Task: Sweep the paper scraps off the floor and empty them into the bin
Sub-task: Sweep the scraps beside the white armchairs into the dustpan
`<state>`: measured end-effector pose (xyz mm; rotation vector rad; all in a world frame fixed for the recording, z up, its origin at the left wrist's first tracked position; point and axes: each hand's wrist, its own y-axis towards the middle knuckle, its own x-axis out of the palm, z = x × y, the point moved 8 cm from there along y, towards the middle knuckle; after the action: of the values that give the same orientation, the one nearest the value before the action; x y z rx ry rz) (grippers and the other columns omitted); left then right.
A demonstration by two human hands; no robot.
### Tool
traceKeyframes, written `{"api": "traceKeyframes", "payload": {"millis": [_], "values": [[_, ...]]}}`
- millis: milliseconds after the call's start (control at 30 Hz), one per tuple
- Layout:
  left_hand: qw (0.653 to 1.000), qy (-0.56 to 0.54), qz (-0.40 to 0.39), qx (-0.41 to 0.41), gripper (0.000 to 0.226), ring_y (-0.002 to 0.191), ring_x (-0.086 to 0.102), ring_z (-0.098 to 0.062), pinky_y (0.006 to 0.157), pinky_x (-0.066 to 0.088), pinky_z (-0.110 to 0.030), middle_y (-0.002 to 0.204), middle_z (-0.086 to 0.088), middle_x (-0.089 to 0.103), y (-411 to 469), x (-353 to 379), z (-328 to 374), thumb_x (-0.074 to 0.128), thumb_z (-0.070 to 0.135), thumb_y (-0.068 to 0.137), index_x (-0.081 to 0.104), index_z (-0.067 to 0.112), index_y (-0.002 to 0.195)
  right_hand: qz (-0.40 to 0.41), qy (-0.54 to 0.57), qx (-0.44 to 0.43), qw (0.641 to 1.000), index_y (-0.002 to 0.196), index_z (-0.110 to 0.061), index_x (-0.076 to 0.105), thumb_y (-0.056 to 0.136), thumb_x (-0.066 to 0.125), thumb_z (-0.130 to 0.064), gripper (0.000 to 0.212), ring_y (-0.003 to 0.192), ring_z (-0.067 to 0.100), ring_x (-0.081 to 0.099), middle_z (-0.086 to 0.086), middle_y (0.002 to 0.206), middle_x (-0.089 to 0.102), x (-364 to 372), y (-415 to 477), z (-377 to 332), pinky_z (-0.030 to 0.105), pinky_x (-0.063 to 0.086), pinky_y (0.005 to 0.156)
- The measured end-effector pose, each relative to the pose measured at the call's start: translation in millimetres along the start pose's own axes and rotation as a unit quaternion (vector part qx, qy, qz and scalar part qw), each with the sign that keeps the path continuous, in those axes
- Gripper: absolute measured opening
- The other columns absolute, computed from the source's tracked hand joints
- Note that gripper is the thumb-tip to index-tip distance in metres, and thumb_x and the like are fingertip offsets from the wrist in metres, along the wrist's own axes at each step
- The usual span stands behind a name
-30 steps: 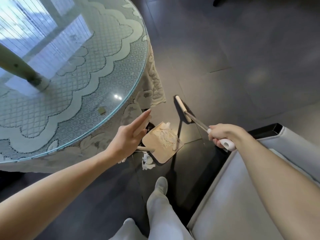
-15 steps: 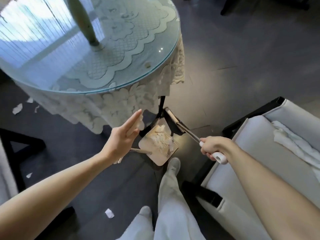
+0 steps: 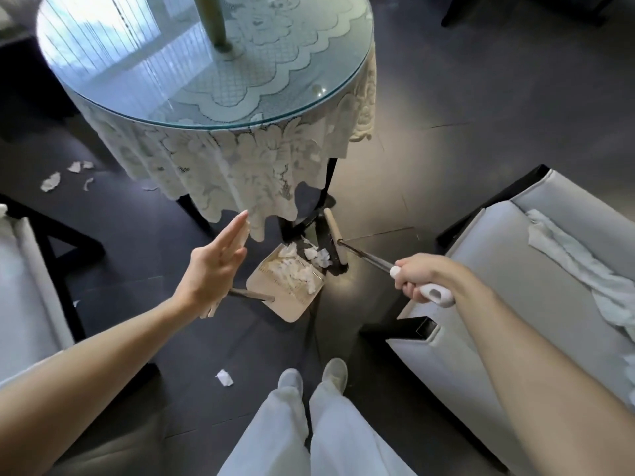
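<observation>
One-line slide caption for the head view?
Right hand holds broom at a dustpan full of paper scraps by a glass-topped table; left hand open.

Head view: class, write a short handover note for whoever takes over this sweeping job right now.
Left hand: fingers straight, against the handle of the dustpan; thumb hidden.
Right hand: grips the broom, its head on the floor at the pan's mouth.
Done: a pile of scraps lies in the pan.
Left: a few scraps at the mouth, a loose cluster left of the table, one scrap near the feet; then the bin, not in view.
</observation>
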<state>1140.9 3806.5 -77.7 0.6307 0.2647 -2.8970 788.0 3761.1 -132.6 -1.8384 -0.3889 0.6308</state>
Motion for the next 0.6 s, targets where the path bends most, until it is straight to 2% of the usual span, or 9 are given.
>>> {"api": "traceKeyframes", "payload": {"millis": [33, 67, 100, 133, 233, 367, 400, 533, 600], "values": [[1.0, -0.003, 0.003, 0.002, 0.072, 0.105, 0.025, 0.003, 0.082, 0.043, -0.003, 0.135, 0.018, 0.053, 3, 4, 4, 0.055, 0.007, 0.096, 0.037, 0.071, 0.125, 0.003, 0.01, -0.005, 1.0, 0.139, -0.023, 0.039, 0.092, 0.044, 0.004, 0.055, 0.034, 0.006, 0.038, 0.002, 0.05, 0.05, -8, -3, -4, 0.014, 0.032, 0.032], [1.0, -0.007, 0.008, 0.007, 0.072, 0.074, 0.059, 0.008, 0.082, 0.043, -0.004, 0.136, 0.017, 0.054, 7, 8, 9, 0.055, 0.007, 0.096, 0.038, 0.071, 0.125, 0.008, 0.014, -0.011, 1.0, 0.138, -0.021, 0.041, 0.092, 0.044, 0.004, 0.053, 0.034, 0.006, 0.038, 0.003, 0.055, 0.049, -18, -6, -8, 0.014, 0.033, 0.032], [1.0, -0.014, 0.012, 0.013, 0.072, 0.11, 0.054, 0.001, 0.085, 0.042, -0.005, 0.137, 0.016, 0.054, 12, 13, 16, 0.055, 0.006, 0.096, 0.039, 0.071, 0.124, 0.016, 0.017, -0.016, 1.0, 0.135, -0.019, 0.043, 0.092, 0.045, 0.004, 0.049, 0.035, 0.006, 0.038, 0.004, 0.058, 0.048, -27, -8, -12, 0.014, 0.033, 0.032], [1.0, -0.018, 0.017, 0.019, 0.071, 0.117, 0.047, -0.004, 0.088, 0.041, -0.005, 0.137, 0.015, 0.054, 18, 19, 23, 0.055, 0.006, 0.096, 0.039, 0.069, 0.125, 0.023, 0.019, -0.021, 0.999, 0.133, -0.016, 0.045, 0.092, 0.045, 0.004, 0.046, 0.035, 0.006, 0.038, 0.004, 0.06, 0.047, -37, -9, -17, 0.014, 0.033, 0.032], [0.999, -0.021, 0.018, 0.025, 0.069, 0.108, 0.055, 0.001, 0.077, 0.044, -0.002, 0.136, 0.006, 0.057, 45, 43, 43, 0.055, 0.005, 0.095, 0.039, 0.062, 0.13, 0.031, 0.03, -0.036, 0.998, 0.136, -0.014, 0.044, 0.093, 0.045, 0.004, 0.046, 0.035, 0.006, 0.037, 0.004, 0.062, 0.044, -67, -4, -35, 0.012, 0.032, 0.032], [0.999, -0.036, -0.01, 0.037, 0.067, 0.121, 0.041, 0.008, 0.1, 0.036, -0.012, 0.124, 0.044, 0.048, 92, 84, 73, 0.054, 0.002, 0.095, 0.037, 0.053, 0.135, 0.027, 0.027, -0.038, 0.999, 0.136, -0.012, 0.044, 0.093, 0.045, 0.003, 0.046, 0.032, 0.006, 0.037, 0.004, 0.059, 0.044, -114, 20, -73, 0.012, 0.032, 0.032], [0.998, -0.044, -0.017, 0.038, 0.066, 0.122, 0.039, 0.01, 0.103, 0.034, -0.017, 0.124, 0.042, 0.047, 106, 96, 80, 0.054, 0.001, 0.095, 0.037, 0.049, 0.137, 0.025, 0.02, -0.035, 0.999, 0.135, -0.013, 0.045, 0.093, 0.046, 0.002, 0.045, 0.033, 0.006, 0.038, 0.005, 0.06, 0.046, -128, 30, -84, 0.013, 0.033, 0.032], [0.998, -0.033, -0.017, 0.041, 0.064, 0.117, 0.03, 0.004, 0.103, 0.026, -0.026, 0.137, 0.007, 0.054, 168, 138, 107, 0.054, 0.0, 0.095, 0.037, 0.042, 0.139, 0.033, -0.048, -0.058, 0.997, 0.134, -0.009, 0.048, 0.09, 0.05, -0.001, 0.045, 0.045, 0.01, 0.042, 0.006, 0.059, 0.05, -183, 74, -146, 0.021, 0.036, 0.048], [0.998, -0.039, -0.028, 0.036, 0.062, 0.101, 0.025, 0.013, 0.097, 0.032, -0.02, 0.134, 0.005, 0.057, 197, 156, 115, 0.054, 0.0, 0.095, 0.037, 0.039, 0.141, 0.04, -0.069, -0.067, 0.995, 0.129, -0.007, 0.051, 0.089, 0.048, 0.001, 0.042, 0.045, 0.01, 0.042, 0.006, 0.059, 0.05, -206, 95, -178, 0.021, 0.035, 0.048]]}}
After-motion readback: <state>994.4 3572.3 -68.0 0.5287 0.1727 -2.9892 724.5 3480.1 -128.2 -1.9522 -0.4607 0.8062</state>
